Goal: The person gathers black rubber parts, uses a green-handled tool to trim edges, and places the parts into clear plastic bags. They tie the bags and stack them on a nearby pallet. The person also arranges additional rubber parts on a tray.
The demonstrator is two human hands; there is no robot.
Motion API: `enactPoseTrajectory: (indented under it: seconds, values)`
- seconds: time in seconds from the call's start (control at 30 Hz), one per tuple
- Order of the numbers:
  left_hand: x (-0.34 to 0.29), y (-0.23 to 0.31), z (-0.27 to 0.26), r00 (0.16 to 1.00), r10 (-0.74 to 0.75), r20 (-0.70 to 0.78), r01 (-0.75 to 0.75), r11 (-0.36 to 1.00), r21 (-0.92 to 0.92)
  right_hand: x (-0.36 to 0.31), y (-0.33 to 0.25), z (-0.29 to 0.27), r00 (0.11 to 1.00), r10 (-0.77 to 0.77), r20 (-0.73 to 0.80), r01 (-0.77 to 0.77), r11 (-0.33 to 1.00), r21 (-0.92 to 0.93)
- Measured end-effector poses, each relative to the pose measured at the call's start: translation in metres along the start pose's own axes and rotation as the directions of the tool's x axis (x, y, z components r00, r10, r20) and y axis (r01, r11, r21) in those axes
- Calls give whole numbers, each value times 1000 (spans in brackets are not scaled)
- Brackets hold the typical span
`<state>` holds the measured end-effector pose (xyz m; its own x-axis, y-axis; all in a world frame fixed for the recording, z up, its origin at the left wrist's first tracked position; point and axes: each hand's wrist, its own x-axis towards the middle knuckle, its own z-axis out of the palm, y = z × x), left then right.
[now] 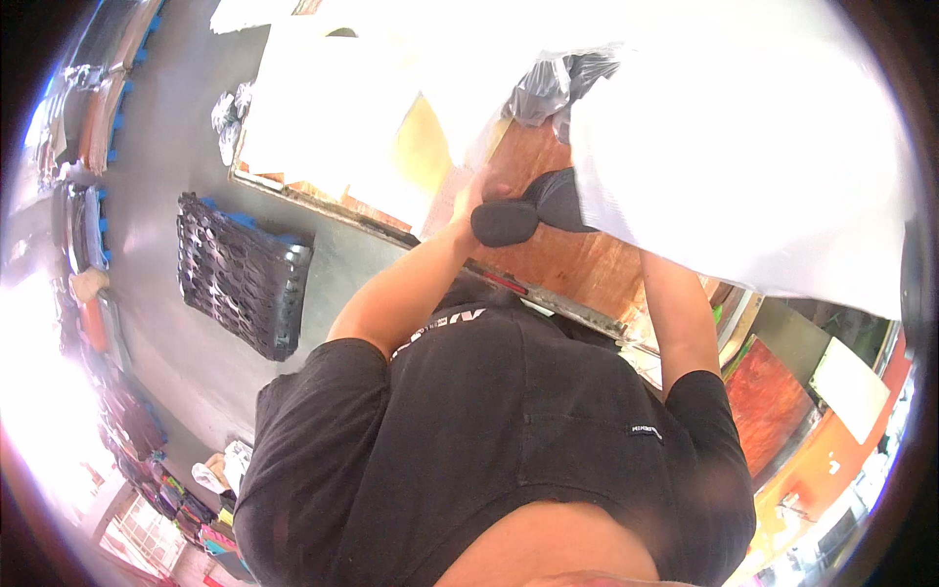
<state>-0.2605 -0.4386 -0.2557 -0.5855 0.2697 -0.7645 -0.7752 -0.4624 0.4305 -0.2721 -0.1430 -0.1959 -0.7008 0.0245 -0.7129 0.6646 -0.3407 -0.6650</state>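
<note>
- Over the wooden counter (548, 256), the left grip (473, 202) is reaching to the black piece (504, 224); I cannot tell whether it is holding anything.
- The black piece is showing between the left grip and the white sheet (734, 166), its right end passing behind the sheet's edge.
- The right forearm (675, 308) is disappearing behind the white sheet, which is hiding the right grip; I cannot tell its state.
- Beyond the black piece, a dark bag (538, 93) is lying.
- Leftward, a black crate (240, 279) is resting on the floor (156, 245).
</note>
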Motion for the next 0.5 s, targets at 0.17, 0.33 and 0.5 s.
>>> enactPoseTrajectory:
  seconds: [0.17,0.33,0.5]
  values:
    - [-19,11,1,999,17,40,-17,1000,6,-3,7,-9,999,-19,-30,21,998,66]
    - [-39,20,-28,986,144,87,-154,980,123,-6,25,-32,999,-20,-49,29,982,185]
    - [-25,7,-34,978,136,161,-183,927,327,-35,69,-29,999,-50,2,46,933,356]
